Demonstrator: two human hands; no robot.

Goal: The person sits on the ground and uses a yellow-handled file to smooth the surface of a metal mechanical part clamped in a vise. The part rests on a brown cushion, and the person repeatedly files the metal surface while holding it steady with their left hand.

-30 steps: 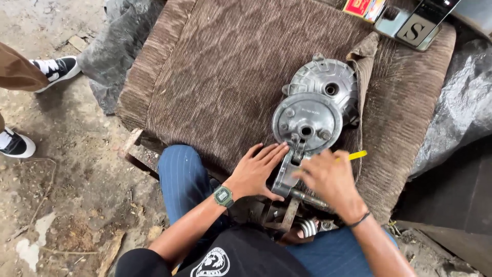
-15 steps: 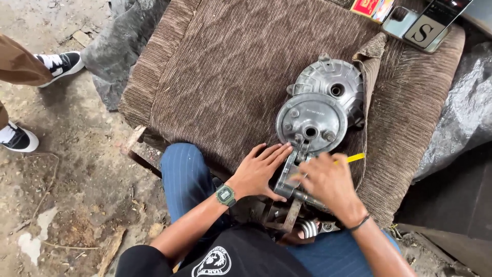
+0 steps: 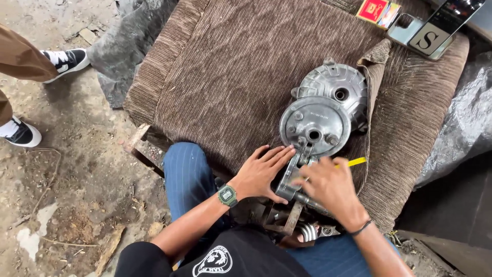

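A grey metal engine part with a round cover lies at the near edge of a brown corduroy cushion. A second round metal cover sits just behind it. My left hand, with a green watch on the wrist, rests flat with fingers spread against the part's lower left arm. My right hand is on the part's lower right side, blurred, with a yellow-tipped tool sticking out past its fingers. Below the hands, a metal bracket and a spring show between my knees.
A red box and two phones lie at the cushion's far right corner. Another person's legs and black-and-white shoes stand at the left on dirty concrete. Grey plastic sheeting hangs at the right. Wood scraps lie on the floor.
The view has shifted slightly. My right hand has moved a little over the part's lower end and is blurred; my left hand stays pressed on the part.
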